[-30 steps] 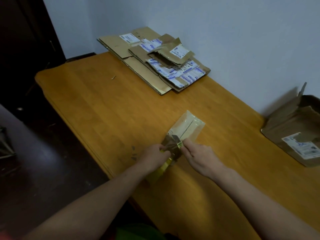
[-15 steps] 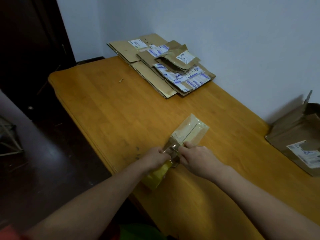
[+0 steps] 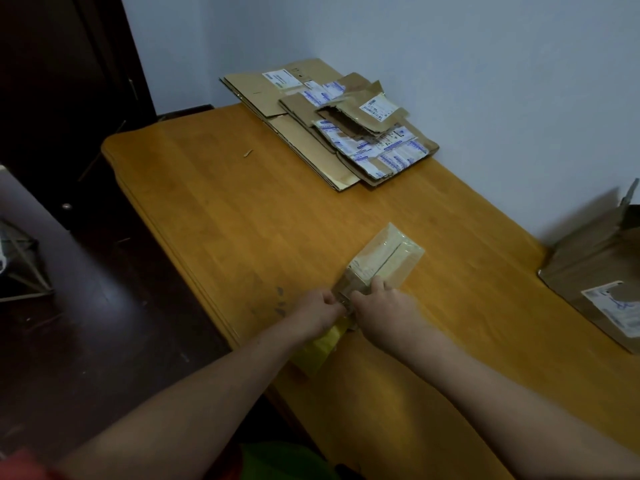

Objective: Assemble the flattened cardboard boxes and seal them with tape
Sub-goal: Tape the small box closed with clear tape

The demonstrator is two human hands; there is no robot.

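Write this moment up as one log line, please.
stage: sealing | small taped box: on wooden table | left hand: pinches yellow tape strip at box end | right hand: holds box end | flattened boxes: stacked, untouched

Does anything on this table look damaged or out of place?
Yes. The top piece on the stack of flat boxes by the wall is torn, with ragged edges. The open box at the right has a ripped label. A small scrap lies loose on the table.
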